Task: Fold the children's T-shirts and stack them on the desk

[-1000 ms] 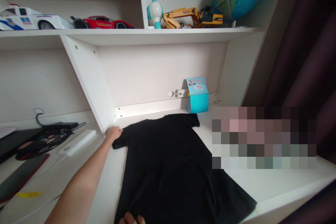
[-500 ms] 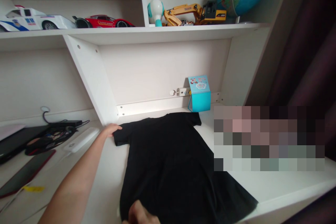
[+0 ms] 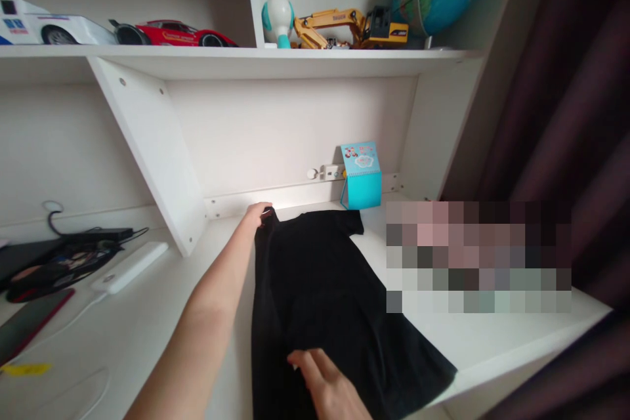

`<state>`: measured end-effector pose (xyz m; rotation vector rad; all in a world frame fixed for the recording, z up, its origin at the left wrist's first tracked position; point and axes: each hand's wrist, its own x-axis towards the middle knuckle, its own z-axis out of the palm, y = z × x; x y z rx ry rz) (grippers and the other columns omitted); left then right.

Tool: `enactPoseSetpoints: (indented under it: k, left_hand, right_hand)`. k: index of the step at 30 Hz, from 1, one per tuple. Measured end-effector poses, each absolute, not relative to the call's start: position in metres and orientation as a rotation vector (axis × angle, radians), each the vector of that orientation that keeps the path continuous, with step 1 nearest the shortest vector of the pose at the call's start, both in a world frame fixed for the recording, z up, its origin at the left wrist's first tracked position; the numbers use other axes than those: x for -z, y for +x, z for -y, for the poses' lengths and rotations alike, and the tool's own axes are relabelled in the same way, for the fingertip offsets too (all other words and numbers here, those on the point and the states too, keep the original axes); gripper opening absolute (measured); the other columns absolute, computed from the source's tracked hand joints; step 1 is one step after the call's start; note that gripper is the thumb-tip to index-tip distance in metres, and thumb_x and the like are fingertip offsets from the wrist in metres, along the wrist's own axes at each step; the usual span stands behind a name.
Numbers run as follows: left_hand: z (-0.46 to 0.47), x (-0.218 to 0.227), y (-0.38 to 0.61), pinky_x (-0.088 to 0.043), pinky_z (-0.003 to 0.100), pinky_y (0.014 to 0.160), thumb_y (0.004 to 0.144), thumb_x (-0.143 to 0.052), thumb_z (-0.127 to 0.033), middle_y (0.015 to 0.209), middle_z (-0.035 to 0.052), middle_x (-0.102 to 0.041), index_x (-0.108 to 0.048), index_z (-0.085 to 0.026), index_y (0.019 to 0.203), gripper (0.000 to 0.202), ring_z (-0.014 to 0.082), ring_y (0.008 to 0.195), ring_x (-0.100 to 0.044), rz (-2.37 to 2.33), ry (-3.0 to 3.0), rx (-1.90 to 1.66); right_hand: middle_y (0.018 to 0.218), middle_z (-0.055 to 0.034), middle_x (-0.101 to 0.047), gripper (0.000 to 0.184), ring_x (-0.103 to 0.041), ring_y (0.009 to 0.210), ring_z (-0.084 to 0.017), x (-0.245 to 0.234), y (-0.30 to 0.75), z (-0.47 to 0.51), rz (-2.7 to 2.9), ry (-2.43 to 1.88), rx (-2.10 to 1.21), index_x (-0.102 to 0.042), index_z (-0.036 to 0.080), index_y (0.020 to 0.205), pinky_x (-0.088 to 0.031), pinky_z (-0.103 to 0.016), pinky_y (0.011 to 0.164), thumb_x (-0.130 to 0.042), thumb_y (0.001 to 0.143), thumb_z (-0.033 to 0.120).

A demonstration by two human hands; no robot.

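Observation:
A black T-shirt point(image 3: 335, 289) lies flat on the white desk point(image 3: 147, 321), its left side folded over toward the middle. My left hand point(image 3: 258, 215) is closed on the folded edge at the shirt's top left corner, near the back wall. My right hand point(image 3: 327, 387) rests flat on the lower part of the shirt with its fingers stretched out, holding nothing.
A turquoise desk calendar point(image 3: 361, 175) stands behind the shirt. A white power bank point(image 3: 130, 266), cables, a phone point(image 3: 29, 325) and a dark pouch lie at the left. A slanted shelf support point(image 3: 147, 144) rises left of the shirt. Toy cars, an excavator and a globe sit on the shelf above.
My left hand has carried the shirt's left sleeve and side rightward over the body of the shirt. My right hand has slid further up onto the shirt.

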<state>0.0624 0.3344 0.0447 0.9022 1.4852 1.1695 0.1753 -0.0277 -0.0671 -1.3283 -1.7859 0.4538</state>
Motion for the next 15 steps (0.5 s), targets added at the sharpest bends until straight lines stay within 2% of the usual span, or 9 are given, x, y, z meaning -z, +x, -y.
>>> enactPoseSetpoints:
  k: [2, 3, 4, 7, 9, 12, 15]
  left_hand:
    - [-0.331, -0.034, 0.078, -0.045, 0.034, 0.057, 0.061, -0.068, -0.011, 0.053, -0.0017, -0.055, -0.051, -0.016, 0.066, 0.018, 0.0146, 0.049, -0.055, -1.498, 0.864, -1.157]
    - [-0.329, -0.029, 0.082, -0.044, 0.033, 0.057, 0.062, -0.067, -0.01, 0.054, -0.0018, -0.055, -0.051, -0.017, 0.067, 0.018, 0.0145, 0.05, -0.055, -1.504, 0.851, -1.151]
    - [-0.328, -0.026, 0.084, -0.044, 0.032, 0.057, 0.063, -0.066, -0.01, 0.054, -0.0019, -0.055, -0.051, -0.017, 0.067, 0.017, 0.0145, 0.05, -0.056, -1.504, 0.841, -1.154]
    - [-0.326, -0.022, 0.079, -0.043, 0.03, 0.056, 0.066, -0.065, -0.011, 0.056, -0.0026, -0.054, -0.052, -0.016, 0.072, 0.015, 0.0136, 0.052, -0.056, -1.5, 0.82, -1.163]
    - [-0.326, -0.022, 0.072, -0.044, 0.029, 0.056, 0.071, -0.064, -0.013, 0.058, -0.0034, -0.054, -0.054, -0.015, 0.077, 0.011, 0.0117, 0.053, -0.055, -1.501, 0.811, -1.161]
    - [-0.328, -0.024, 0.06, -0.046, 0.027, 0.058, 0.077, -0.061, -0.018, 0.064, -0.0033, -0.054, -0.056, -0.013, 0.083, 0.009, 0.009, 0.054, -0.053, -1.495, 0.805, -1.143]
    - [-0.33, -0.027, 0.049, -0.047, 0.026, 0.059, 0.082, -0.058, -0.024, 0.072, -0.0013, -0.057, -0.057, -0.012, 0.089, 0.014, 0.0091, 0.059, -0.054, -1.48, 0.802, -1.117]
  right_hand:
    - [0.083, -0.0078, -0.061, 0.071, -0.06, 0.07, -0.025, 0.091, 0.157, 0.023, 1.749, -1.382, -0.183, -0.059, 0.02, 0.104, -0.053, -0.035, 0.058, -0.066, 0.051, 0.067]
    - [0.081, -0.0069, -0.061, 0.069, -0.06, 0.07, -0.025, 0.101, 0.149, 0.021, 1.735, -1.397, -0.104, -0.06, 0.021, 0.103, -0.053, -0.034, 0.057, -0.067, 0.051, 0.066]
    - [0.079, -0.0055, -0.061, 0.063, -0.06, 0.067, -0.023, 0.109, 0.144, 0.019, 1.736, -1.407, -0.061, -0.061, 0.023, 0.102, -0.052, -0.032, 0.055, -0.068, 0.053, 0.062]
    - [0.075, -0.0013, -0.06, 0.027, -0.058, 0.064, -0.017, 0.119, 0.145, 0.017, 1.821, -1.418, -0.025, -0.065, 0.029, 0.085, -0.049, -0.022, 0.05, -0.072, 0.061, 0.038]
    - [0.08, -0.0004, -0.06, 0.018, -0.06, 0.067, -0.015, 0.113, 0.155, 0.018, 1.957, -1.385, -0.09, -0.066, 0.03, 0.079, -0.048, -0.019, 0.052, -0.073, 0.062, 0.027]
    - [0.093, -0.0011, -0.06, 0.025, -0.062, 0.072, -0.014, 0.085, 0.171, 0.023, 2.146, -1.319, -0.407, -0.068, 0.028, 0.083, -0.049, -0.017, 0.06, -0.075, 0.059, 0.027]
    - [0.099, -0.0033, -0.059, 0.035, -0.063, 0.068, -0.012, 0.046, 0.181, 0.029, 2.041, -1.433, -0.736, -0.066, 0.022, 0.095, -0.049, -0.017, 0.062, -0.072, 0.061, 0.022]
